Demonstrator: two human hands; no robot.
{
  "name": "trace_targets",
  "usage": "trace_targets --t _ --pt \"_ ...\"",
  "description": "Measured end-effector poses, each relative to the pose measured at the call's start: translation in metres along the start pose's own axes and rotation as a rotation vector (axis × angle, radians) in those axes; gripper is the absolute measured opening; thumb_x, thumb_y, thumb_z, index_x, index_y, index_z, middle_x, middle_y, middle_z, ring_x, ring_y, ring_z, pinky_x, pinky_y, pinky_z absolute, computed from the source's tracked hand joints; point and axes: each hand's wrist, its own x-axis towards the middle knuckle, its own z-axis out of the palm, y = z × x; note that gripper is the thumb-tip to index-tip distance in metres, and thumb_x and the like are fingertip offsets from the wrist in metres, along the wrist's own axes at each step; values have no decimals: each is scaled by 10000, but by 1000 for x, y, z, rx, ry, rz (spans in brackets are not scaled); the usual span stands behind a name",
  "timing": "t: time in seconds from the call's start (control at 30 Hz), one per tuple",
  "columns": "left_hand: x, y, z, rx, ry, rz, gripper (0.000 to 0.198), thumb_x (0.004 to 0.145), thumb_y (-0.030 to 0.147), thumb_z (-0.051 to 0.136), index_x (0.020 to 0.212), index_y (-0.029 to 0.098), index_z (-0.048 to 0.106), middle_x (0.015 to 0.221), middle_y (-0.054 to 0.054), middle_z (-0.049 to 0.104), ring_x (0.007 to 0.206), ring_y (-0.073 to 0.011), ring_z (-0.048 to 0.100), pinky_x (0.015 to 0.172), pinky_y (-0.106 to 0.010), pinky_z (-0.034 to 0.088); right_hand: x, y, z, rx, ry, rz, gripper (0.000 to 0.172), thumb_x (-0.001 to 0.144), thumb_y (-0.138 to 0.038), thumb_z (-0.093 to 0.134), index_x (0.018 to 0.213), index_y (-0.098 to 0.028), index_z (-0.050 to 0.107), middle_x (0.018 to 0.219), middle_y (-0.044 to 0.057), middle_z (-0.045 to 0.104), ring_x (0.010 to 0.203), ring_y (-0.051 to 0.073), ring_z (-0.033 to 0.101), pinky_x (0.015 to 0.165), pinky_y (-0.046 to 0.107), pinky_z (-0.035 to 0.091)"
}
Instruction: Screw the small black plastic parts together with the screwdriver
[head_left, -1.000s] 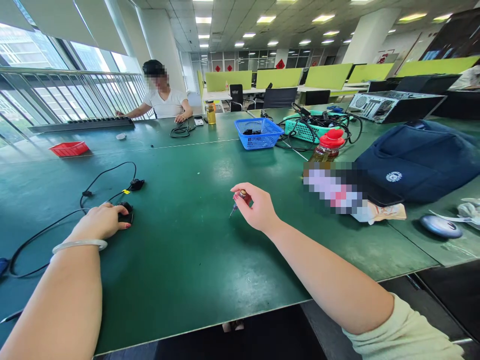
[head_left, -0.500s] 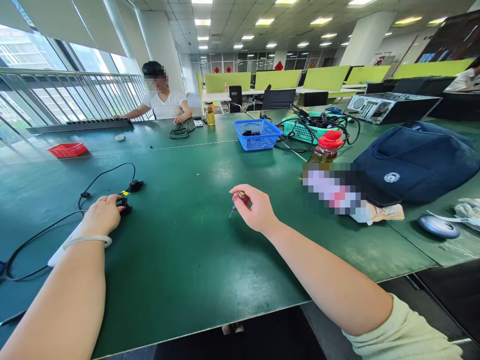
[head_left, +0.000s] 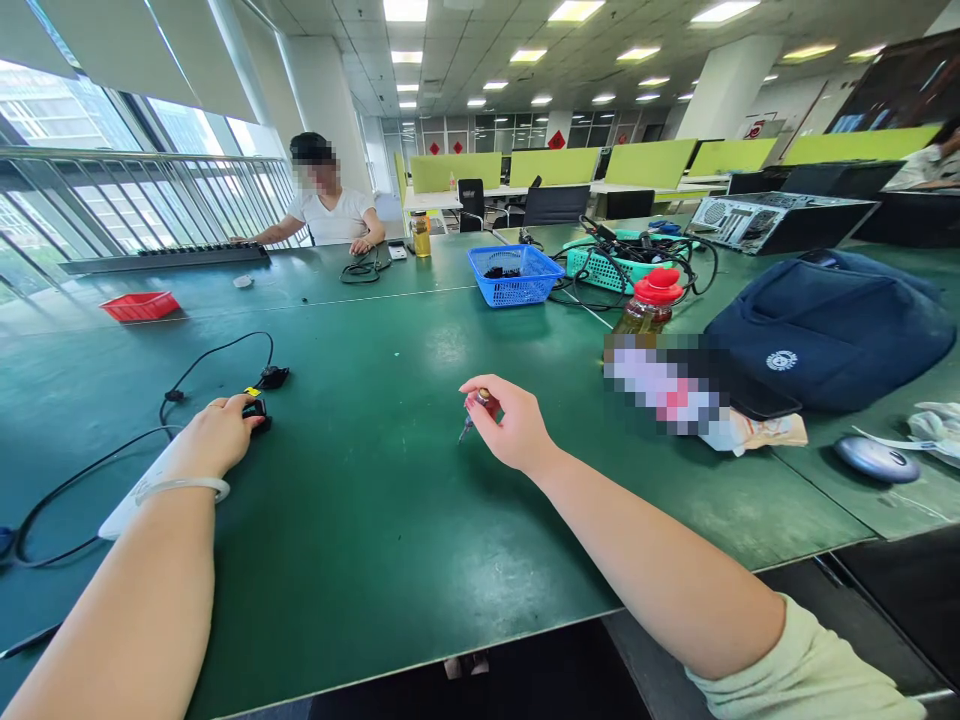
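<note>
On the left, my left hand [head_left: 214, 435] is closed on a black plug [head_left: 256, 410] near the far end of a white power strip [head_left: 131, 505]. My forearm and hand hide part of the strip. A black cable [head_left: 210, 345] loops past the hand, with another black plug [head_left: 275, 378] and a yellow tag [head_left: 253, 391] just beyond. At mid-table, my right hand [head_left: 510, 420] is closed around a small tool with a reddish-brown handle [head_left: 486, 400]. Its thin metal tip points down at the green table [head_left: 390, 480]; whether it touches the surface, I cannot tell.
A red tray [head_left: 141, 307] lies far left, and a blue basket [head_left: 516, 290] and a green basket [head_left: 592, 268] with cables stand at the back. To the right are a red-lidded bottle [head_left: 658, 290], a navy bag [head_left: 832, 330] and a mouse [head_left: 876, 459]. A person [head_left: 337, 215] sits opposite.
The view has shifted slightly. My left hand, still on the black plug, has moved a little to the right. My right hand holds the tool almost unmoved.
</note>
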Motion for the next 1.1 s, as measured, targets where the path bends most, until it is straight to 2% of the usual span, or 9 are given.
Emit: trace_targets --t 0.17,0.33,0.63,1.1 --pt "-2 6 -4 2 -12 13 525 977 370 351 1395 75 467 1321 -214 555 1178 -344 576 991 -431 450 0 0 0 -3 1 2 141 879 -208 519 949 -211 641 736 7 628 617 129 567 609 264 494" --pt "-2 7 -2 -28 -59 33 488 973 336 331 1357 111 530 1332 -205 554 1160 -342 591 967 -436 465 0 1 0 -9 -4 8 144 884 -213 520 958 -215 643 757 12 644 628 133 579 620 271 501" --pt "1 -3 7 -18 -28 36 492 970 384 339 1362 140 510 1292 -187 559 1155 -326 593 988 -421 457 0 1 0 -14 2 9 137 880 -224 520 949 -223 638 738 8 630 605 128 565 607 270 496" --pt "-1 2 3 -20 -11 17 488 967 385 360 1370 160 518 1313 -184 555 1130 -331 600 955 -434 473 0 1 1 -8 6 -1 140 879 -215 519 948 -216 640 738 9 636 612 133 570 609 272 500"
